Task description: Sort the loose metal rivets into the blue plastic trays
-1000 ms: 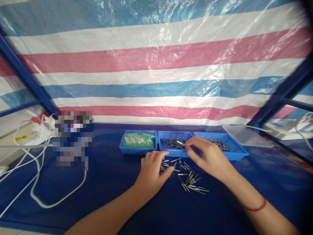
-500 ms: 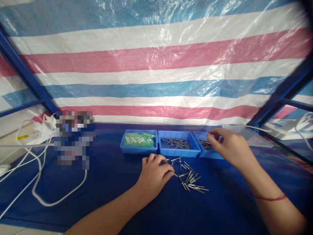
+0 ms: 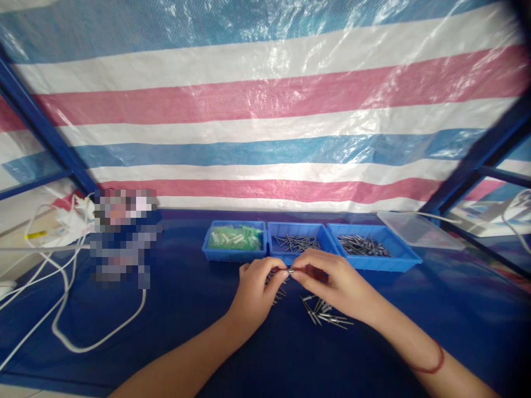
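My left hand (image 3: 259, 290) is closed in a pinch of thumb and forefinger on a small silver pin that looks like a blind rivet (image 3: 290, 271). Meeting it tip to tip, my right hand (image 3: 332, 279) pinches the other end of the same piece; most of it is hidden by the fingers. Several loose rivets (image 3: 327, 318) lie in a pile on the blue table just below my right hand. More rivets (image 3: 281, 292) show beside my left thumb, partly covered by that hand.
Three blue bins stand in a row behind my hands: the left bin (image 3: 236, 256) holds white pieces in green plastic, the middle bin (image 3: 277, 255) and right bin (image 3: 409, 260) metal pins. A clear lid (image 3: 418, 229) lies at right; white cables (image 3: 62, 326) at left.
My right hand has come from the right bin leftward to my left hand, and both now pinch one rivet. The left hand has barely shifted.
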Motion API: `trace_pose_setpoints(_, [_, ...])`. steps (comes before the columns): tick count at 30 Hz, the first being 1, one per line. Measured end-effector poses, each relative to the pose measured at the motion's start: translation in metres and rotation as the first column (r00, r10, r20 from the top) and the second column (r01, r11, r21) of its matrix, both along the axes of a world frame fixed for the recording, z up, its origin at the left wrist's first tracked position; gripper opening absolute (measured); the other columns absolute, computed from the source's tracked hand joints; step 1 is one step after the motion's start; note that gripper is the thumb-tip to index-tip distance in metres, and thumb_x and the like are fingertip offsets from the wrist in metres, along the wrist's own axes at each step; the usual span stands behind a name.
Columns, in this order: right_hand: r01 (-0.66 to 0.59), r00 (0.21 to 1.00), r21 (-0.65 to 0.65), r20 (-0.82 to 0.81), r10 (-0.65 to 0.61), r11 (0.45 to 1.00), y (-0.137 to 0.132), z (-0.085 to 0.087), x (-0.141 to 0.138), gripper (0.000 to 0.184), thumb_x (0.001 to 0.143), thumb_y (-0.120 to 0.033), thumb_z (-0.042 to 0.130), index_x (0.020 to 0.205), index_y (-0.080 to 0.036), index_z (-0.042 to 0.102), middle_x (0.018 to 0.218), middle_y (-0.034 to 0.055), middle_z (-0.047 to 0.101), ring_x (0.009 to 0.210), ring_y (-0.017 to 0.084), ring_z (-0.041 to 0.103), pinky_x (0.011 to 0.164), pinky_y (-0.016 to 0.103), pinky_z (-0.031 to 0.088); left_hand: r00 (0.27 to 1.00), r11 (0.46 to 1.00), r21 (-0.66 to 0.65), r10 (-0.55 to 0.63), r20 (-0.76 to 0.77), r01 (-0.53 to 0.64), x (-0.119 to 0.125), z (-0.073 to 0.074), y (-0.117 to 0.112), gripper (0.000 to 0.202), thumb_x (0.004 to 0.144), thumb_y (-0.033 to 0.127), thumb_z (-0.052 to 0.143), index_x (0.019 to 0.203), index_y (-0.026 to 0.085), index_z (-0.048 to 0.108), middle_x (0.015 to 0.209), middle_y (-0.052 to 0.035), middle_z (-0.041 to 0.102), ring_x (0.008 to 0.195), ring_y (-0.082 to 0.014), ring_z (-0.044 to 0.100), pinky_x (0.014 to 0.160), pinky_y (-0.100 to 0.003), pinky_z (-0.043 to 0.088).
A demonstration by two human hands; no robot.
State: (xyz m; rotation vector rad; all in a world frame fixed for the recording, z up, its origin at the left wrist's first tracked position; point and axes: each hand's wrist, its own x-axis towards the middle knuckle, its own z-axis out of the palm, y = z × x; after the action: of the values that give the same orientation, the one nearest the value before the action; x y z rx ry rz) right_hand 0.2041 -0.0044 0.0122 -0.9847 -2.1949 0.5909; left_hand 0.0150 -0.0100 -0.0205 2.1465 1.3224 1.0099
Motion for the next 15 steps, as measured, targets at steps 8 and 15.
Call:
trace_pose_setpoints(8, [0.06, 0.992, -0.062, -0.108, -0.067, 0.996, 0.0011, -0.0057, -0.0033, 0.017, 0.089, -0.032, 0.052, 0.083, -0.02, 0.062, 0.07, 0.0014, 0.056, 0.059, 0.012, 0.05, 0.053, 0.025, 0.04, 0.995, 0.999, -0.001, -0.034, 0.093, 0.034, 0.0011, 0.0016, 0.0008, 0.006, 0.085, 0.022, 0.06, 0.088, 0.023, 0.064, 0.088, -0.0002, 0.07, 0.085, -0.0183, 0.063, 0.08, -0.03, 0.043])
trace_pose_setpoints(15, [0.067, 0.996, -0.124, -0.048, -0.074, 0.99, 0.002, -0.0076, -0.0023, 0.011, 0.086, -0.022, 0.052, 0.075, -0.019, 0.056, 0.065, -0.0017, 0.053, 0.057, 0.011, 0.05, 0.053, 0.023, 0.04, 0.971, 1.0, -0.015, -0.006, 0.239, 0.01, 0.0009, -0.0018, 0.0011, 0.013, 0.085, 0.023, 0.059, 0.097, 0.02, 0.063, 0.092, -0.002, 0.07, 0.086, -0.0171, 0.064, 0.081, -0.027, 0.046])
